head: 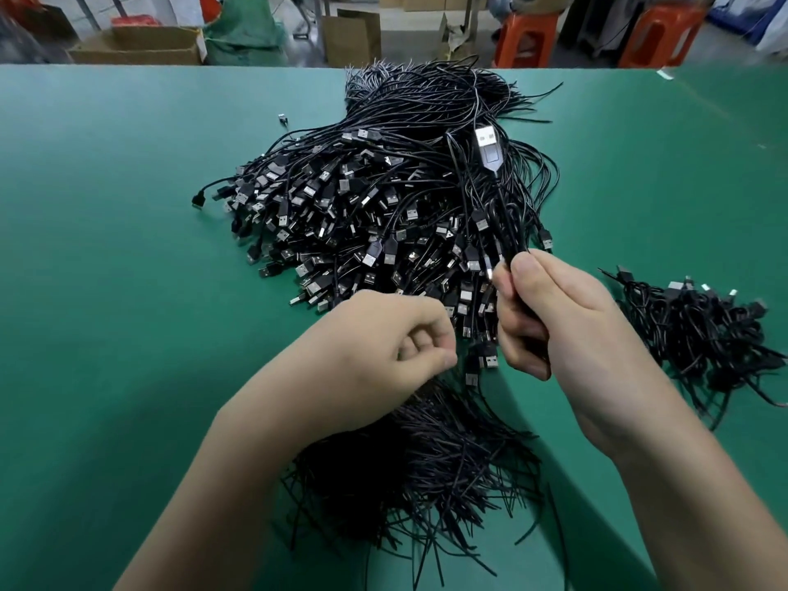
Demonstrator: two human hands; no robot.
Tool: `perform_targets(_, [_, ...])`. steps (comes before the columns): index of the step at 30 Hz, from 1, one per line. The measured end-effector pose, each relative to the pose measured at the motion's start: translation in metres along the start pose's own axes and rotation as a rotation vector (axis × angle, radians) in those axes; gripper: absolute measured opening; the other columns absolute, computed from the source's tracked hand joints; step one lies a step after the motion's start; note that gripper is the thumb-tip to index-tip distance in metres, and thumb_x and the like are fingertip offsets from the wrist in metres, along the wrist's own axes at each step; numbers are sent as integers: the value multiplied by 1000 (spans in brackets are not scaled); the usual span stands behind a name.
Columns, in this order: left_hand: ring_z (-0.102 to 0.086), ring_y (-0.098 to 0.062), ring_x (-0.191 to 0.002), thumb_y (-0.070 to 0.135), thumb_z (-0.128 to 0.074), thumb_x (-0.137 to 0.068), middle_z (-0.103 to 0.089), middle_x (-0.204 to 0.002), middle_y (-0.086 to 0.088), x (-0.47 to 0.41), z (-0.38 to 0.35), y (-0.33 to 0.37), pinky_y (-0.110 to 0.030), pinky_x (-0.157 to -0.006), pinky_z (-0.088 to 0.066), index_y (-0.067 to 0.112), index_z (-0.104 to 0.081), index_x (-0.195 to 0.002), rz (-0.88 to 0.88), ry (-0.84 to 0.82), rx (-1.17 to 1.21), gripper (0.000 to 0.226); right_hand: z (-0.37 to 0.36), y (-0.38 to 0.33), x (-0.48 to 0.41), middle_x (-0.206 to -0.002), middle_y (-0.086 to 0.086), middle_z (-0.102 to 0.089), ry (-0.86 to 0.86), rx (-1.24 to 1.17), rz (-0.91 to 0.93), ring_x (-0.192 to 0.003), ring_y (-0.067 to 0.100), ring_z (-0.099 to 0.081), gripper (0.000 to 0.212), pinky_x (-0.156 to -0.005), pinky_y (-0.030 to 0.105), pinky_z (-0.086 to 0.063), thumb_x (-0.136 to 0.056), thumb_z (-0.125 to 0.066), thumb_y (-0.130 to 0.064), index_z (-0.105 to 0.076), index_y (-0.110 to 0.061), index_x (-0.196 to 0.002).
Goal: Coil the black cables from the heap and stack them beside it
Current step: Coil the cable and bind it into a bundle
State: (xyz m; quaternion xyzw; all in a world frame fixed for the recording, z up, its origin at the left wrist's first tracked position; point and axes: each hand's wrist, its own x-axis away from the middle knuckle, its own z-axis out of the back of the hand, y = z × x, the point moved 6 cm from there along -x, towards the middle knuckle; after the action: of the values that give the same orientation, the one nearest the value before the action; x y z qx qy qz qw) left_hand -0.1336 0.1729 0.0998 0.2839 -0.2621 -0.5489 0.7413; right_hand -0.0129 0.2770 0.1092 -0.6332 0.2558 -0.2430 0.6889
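So my right hand (554, 317) grips a coiled cable (506, 219), plug up; left hand (383, 347) is curled, can't tell if it's pinching anything. Heap (362, 206) at 12 o'clock, stack (703, 334) at 3.

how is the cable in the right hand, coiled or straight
Partly coiled: loops of the cable bunch above the right hand, while its plug end sticks up free.

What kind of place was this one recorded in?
Most likely a small factory or assembly workshop: a big heap of black USB cables lies on a green work table, and cardboard boxes and orange plastic stools stand on the floor behind it.
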Motion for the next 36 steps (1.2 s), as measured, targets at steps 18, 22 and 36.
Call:
perform_targets(18, [-62, -4, -70, 6, -60, -102, -72, -75, 5, -7, 9, 8, -16, -62, -50, 11, -76, -93, -101, 320, 871, 19, -18, -1, 4, -60, -13, -37, -121, 175, 97, -54, 9, -31, 34, -51, 26, -29, -102, -39, -42, -47, -18, -80])
perform_targets(22, [-62, -4, -72, 15, -61, -100, -73, -77, 3, -9, 2, 9, -16, -65, -51, 14, -77, -94, -72, 269, 992, 17, -13, -3, 3, -58, -13, -39, -46, 172, 91, -52, 7, -33, 35, -50, 24, -30, -102, -38, -43, -46, -21, -76])
perform_targets(36, [-70, 3, -83, 24, -74, -83, -78, -84, 10, -10, 5, 9, -10, -77, -52, 25, -83, -81, -228, 337, 945, 10, -24, -7, 11, -63, -1, -28, -191, -125, -40, -50, 13, -26, 38, -45, 14, -29, -108, -37, -32, -50, -19, -75])
